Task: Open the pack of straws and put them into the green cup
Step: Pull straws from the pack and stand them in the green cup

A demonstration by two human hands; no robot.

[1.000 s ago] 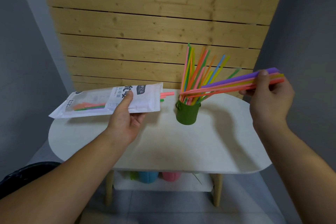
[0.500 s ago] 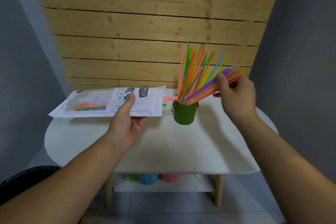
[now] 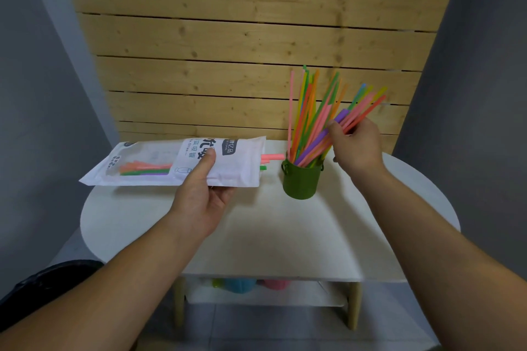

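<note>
A white straw pack (image 3: 159,162) is held level above the table's left part by my left hand (image 3: 199,194), thumb on top. A few pink and green straws stick out of its open right end, and more show through its clear window. The green cup (image 3: 302,179) stands on the table just right of the pack, filled with several coloured straws (image 3: 310,105) that fan upward. My right hand (image 3: 356,145) grips a small bunch of straws, a thick purple one among them, whose lower ends are in the cup.
The white oval table (image 3: 271,236) stands against a wooden slat wall (image 3: 245,37), with grey walls on both sides. Blue, pink and green items (image 3: 242,285) sit on the shelf under the table.
My right hand has carried its bunch of straws left and tilted it more upright, sliding the lower ends into the cup. The left hand and pack have hardly moved.
</note>
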